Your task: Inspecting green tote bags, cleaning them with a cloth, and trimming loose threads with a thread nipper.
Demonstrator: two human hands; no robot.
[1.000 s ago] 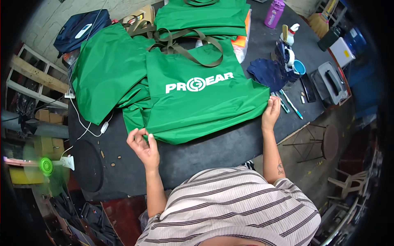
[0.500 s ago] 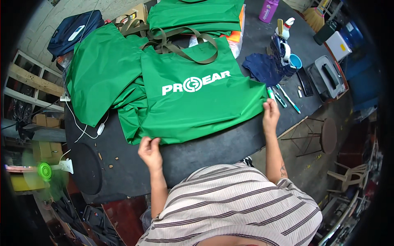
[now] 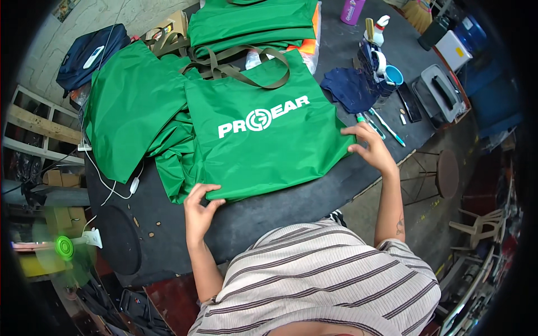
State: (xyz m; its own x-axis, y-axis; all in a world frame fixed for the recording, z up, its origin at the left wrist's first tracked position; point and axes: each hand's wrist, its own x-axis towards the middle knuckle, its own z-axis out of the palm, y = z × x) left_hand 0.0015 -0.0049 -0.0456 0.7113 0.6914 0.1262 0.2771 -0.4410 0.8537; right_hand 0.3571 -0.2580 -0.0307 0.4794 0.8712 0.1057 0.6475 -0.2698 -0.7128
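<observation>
A green tote bag with white printing and dark olive straps lies flat on the dark table, its bottom edge toward me. At its near left corner is my left hand, thumb and fingers apart, fingertips touching the fabric. My right hand is at the bag's right bottom corner, its thumb and fingers spread and the fingertips at the fabric edge. Neither hand grips the bag. More green bag fabric lies crumpled to the left, partly under this bag.
Behind lies a stack of folded green bags. To the right are a navy cloth, a holder with tape rolls, pens, a phone and a grey case. A white cable runs along the left; a small fan spins there.
Both hands have let go of the bag's bottom corners and their fingers have spread. The bag's lower edge lies flatter and straighter. The view has shifted slightly.
</observation>
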